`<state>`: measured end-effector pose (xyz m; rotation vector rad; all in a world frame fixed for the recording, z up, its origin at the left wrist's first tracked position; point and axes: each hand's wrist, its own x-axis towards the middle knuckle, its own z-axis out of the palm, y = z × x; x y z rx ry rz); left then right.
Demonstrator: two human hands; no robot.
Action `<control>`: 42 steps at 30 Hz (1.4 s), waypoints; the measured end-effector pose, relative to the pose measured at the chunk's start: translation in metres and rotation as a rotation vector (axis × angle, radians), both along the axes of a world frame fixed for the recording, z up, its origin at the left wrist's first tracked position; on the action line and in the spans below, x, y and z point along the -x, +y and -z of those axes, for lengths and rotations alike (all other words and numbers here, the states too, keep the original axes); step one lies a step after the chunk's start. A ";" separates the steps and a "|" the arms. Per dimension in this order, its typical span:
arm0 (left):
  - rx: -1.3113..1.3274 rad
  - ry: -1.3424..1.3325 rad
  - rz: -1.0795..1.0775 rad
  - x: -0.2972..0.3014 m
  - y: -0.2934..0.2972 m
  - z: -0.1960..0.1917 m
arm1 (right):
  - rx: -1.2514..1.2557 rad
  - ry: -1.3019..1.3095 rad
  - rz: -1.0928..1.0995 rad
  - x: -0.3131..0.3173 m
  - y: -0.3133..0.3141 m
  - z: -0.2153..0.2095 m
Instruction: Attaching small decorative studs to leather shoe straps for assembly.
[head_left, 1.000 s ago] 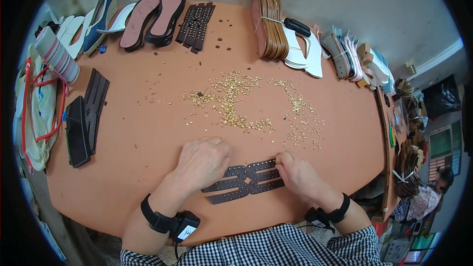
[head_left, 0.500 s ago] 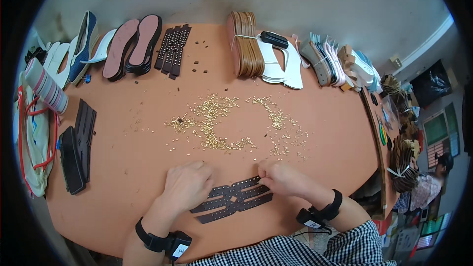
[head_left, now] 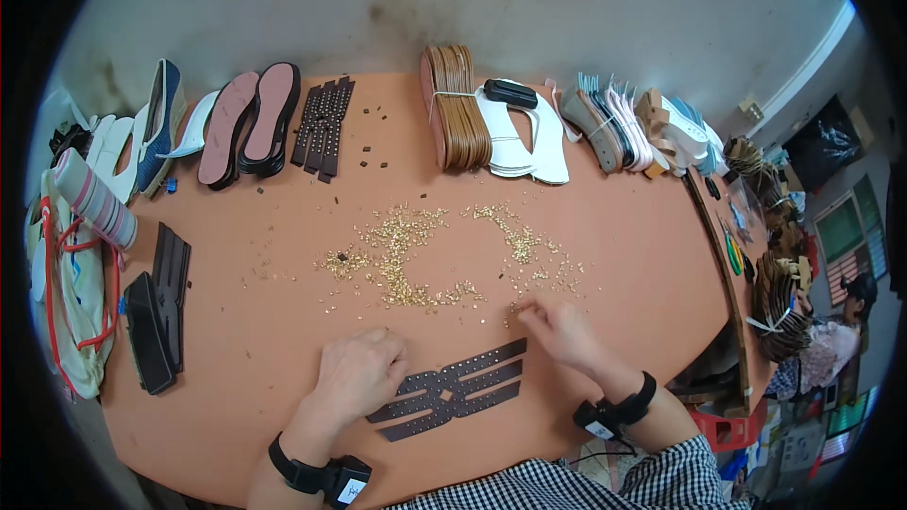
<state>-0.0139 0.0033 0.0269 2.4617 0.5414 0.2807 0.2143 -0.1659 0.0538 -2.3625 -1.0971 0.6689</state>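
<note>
A dark brown slotted shoe upper lies flat near the table's front edge, with rows of small studs and a diamond cut-out in its middle. My left hand rests at its left end, fingers curled in and hiding that corner; whatever they hold is hidden. Off the upper's right end, my right hand reaches forward to the near edge of the scattered gold studs, thumb and forefinger pinched together. Anything between those fingertips is too small to name.
Pink-topped soles and another studded upper stand along the back. A bundle of brown soles and white cut-outs sit further right. At the left are a black case, dark straps and a striped cup.
My right hand has left the upper's right end and moved forward and right to the studs, uncovering that end. My left hand has stayed by the left end. The view has tilted slightly upward.
</note>
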 end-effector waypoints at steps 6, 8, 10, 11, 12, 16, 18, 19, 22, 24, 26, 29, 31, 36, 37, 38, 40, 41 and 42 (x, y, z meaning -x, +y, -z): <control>-0.001 -0.014 -0.001 0.000 -0.001 0.001 | -0.149 -0.277 -0.049 -0.044 0.012 0.033; -0.002 -0.015 -0.008 0.001 -0.001 0.002 | -0.152 -0.292 -0.093 -0.044 0.020 0.028; 0.001 -0.026 -0.008 0.001 -0.001 0.001 | -0.155 -0.331 -0.129 -0.044 0.023 0.027; 0.002 -0.023 -0.008 0.001 -0.001 0.001 | -0.158 -0.361 -0.146 -0.044 0.024 0.027; 0.004 -0.021 -0.007 0.000 -0.001 0.001 | -0.162 -0.392 -0.163 -0.044 0.025 0.027; 0.015 0.008 -0.004 0.001 0.000 -0.001 | -0.030 -0.400 -0.193 -0.044 0.028 0.025; 0.016 0.004 -0.006 0.001 -0.001 -0.001 | 0.022 -0.428 -0.225 -0.044 0.030 0.024; 0.017 0.001 -0.006 0.001 -0.001 -0.001 | 0.045 -0.441 -0.234 -0.043 0.031 0.022; 0.007 -0.007 -0.006 0.001 -0.001 0.000 | 0.128 -0.538 -0.284 -0.039 0.034 0.016; -0.011 -0.020 -0.013 0.001 -0.001 0.002 | 0.203 -0.669 -0.358 -0.037 0.035 0.016; -0.024 -0.009 -0.019 0.002 -0.001 0.003 | 0.210 -0.748 -0.406 -0.034 0.038 0.015; -0.029 0.012 -0.005 -0.001 -0.001 0.006 | 0.256 -0.773 -0.417 -0.035 0.037 0.019; -0.045 -0.004 -0.002 0.000 0.000 0.005 | 0.283 -0.773 -0.418 -0.037 0.038 0.020; -0.035 -0.007 -0.009 0.000 -0.001 0.006 | 0.124 -0.716 -0.344 -0.041 0.029 0.023; -0.036 -0.003 -0.011 0.000 -0.001 0.006 | 0.080 -0.660 -0.349 -0.036 0.024 0.020; -0.041 0.011 -0.030 0.005 -0.002 0.005 | 0.028 -0.593 -0.376 -0.023 0.020 0.013; -0.048 0.016 -0.026 0.003 -0.001 0.008 | -0.033 -0.500 -0.404 0.000 0.003 0.004; -0.043 0.012 -0.021 0.002 -0.001 0.009 | -0.054 -0.464 -0.423 0.013 -0.006 0.004; -0.041 0.005 -0.008 -0.001 -0.001 0.007 | -0.076 -0.432 -0.434 0.024 -0.014 0.002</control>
